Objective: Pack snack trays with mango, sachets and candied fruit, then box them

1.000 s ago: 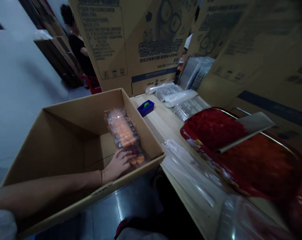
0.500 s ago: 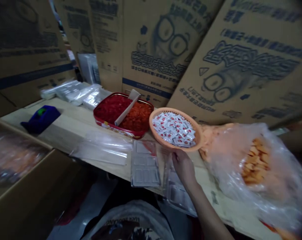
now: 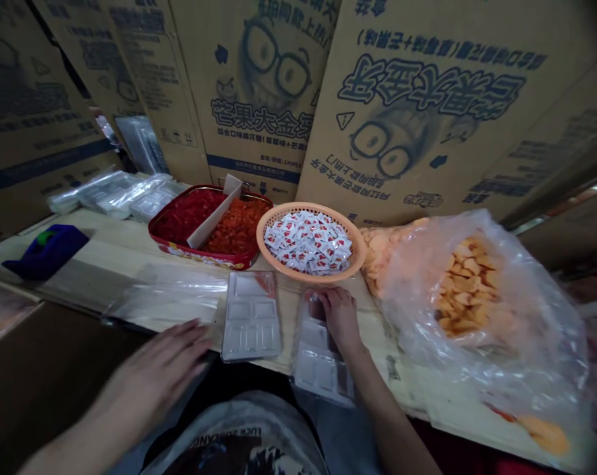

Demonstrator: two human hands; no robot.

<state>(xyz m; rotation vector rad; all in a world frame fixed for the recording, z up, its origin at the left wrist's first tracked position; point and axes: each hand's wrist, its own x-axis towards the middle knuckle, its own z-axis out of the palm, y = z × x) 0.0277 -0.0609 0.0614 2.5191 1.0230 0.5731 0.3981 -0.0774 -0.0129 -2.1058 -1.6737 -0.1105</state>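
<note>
My right hand is over the top end of a clear plastic compartment tray, its fingers curled down together. What lies between those fingertips, if anything, is hidden. That tray sticks out past the table's front edge. My left hand, slightly blurred, reaches in from the lower left with fingers stretched out and nothing in it. Between the hands lies another compartment tray, with a small orange-red patch at its top right corner. Just beyond my right hand stands an orange basket full of small white-and-red sachets.
A red tin holds red and orange pieces on either side of a divider. Clear film, a blue tape dispenser and packed trays lie left. A plastic bag of orange pieces sits right. Cartons stand behind.
My left hand has come into view from the lower left. My right hand has drawn away from the basket's front rim to the tray's top end. The view has swung right.
</note>
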